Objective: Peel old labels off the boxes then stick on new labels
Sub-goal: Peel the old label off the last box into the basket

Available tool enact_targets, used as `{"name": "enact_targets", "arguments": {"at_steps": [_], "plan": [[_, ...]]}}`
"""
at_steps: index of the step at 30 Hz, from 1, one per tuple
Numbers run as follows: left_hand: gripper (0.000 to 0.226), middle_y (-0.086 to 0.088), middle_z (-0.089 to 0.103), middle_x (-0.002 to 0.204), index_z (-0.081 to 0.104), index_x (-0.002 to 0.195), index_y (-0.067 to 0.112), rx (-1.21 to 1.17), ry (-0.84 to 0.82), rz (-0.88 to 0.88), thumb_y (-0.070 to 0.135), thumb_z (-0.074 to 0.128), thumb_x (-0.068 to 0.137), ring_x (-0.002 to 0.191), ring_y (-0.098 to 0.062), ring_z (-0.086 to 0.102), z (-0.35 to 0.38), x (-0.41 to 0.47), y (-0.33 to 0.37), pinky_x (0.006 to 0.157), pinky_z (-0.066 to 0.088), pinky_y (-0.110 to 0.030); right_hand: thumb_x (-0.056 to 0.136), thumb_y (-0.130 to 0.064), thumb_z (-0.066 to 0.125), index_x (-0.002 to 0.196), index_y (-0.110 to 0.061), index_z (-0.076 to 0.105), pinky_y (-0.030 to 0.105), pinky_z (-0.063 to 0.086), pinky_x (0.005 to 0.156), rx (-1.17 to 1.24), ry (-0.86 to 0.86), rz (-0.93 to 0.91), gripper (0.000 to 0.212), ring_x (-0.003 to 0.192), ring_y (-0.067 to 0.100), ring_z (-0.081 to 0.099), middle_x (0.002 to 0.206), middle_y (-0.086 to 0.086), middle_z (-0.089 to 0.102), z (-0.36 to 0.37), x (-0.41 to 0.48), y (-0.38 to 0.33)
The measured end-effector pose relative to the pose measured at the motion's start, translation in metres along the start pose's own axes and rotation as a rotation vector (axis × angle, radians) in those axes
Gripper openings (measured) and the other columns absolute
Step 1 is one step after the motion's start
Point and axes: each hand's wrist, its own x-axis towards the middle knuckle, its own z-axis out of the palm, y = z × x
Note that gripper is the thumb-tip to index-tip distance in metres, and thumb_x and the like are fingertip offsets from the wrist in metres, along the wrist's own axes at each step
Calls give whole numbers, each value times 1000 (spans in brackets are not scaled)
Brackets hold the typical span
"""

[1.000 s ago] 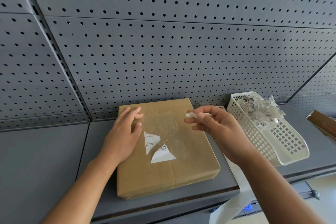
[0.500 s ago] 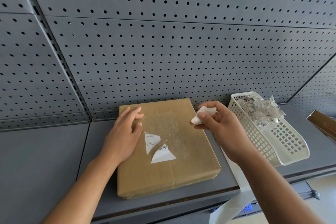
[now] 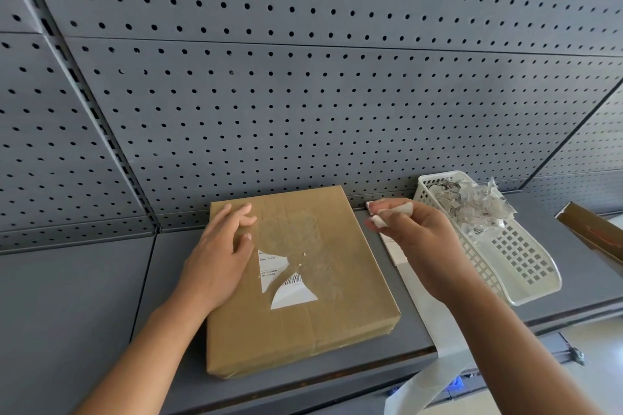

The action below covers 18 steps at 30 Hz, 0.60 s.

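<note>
The left hand [image 3: 219,256] lies flat, fingers relaxed, on top of the brown box [image 3: 303,327], at its left side; the box sits on the grey shelf [image 3: 74,313]; torn remnants of the old label [image 3: 290,290] cling near the middle of the box's top; just right of the box the right hand [image 3: 414,246] pinches a crumpled white scrap [image 3: 392,214], probably peeled label; a white paper strip [image 3: 426,313] runs along the box's right side and hangs over the shelf edge; further right of the box stands a white basket [image 3: 529,266] holding paper scraps [image 3: 472,209].

Shop or stockroom: grey pegboard backing [image 3: 303,104] (metal shelving [image 3: 84,296]).
</note>
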Motion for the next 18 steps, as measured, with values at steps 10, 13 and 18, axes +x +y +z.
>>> {"name": "enact_targets", "arguments": {"at_steps": [10, 13, 18], "plan": [[28, 35, 29, 155, 49, 128, 46, -4, 4, 14, 33, 41, 105, 147, 15, 5, 0, 0, 3, 114, 31, -47, 92, -1, 65, 92, -4, 64, 32, 60, 68, -64, 22, -28, 3, 72, 14, 66, 78, -2, 68, -19, -5, -8], [27, 34, 29, 155, 51, 127, 45, -10, 11, 19, 33, 41, 105, 147, 15, 5, 0, 0, 3, 115, 31, -46, 91, -1, 68, 87, -7, 65, 31, 52, 52, -123, 139, -79, 7, 64, 16, 62, 74, 0, 66, -25, -4, -10], [27, 36, 29, 154, 51, 128, 44, 1, 11, 19, 33, 41, 105, 146, 16, 5, -1, 0, 3, 115, 30, -48, 90, -15, 73, 86, -17, 71, 27, 49, 51, -311, 318, -128, 4, 61, 11, 63, 76, 0, 72, -47, -1, -9]]}}
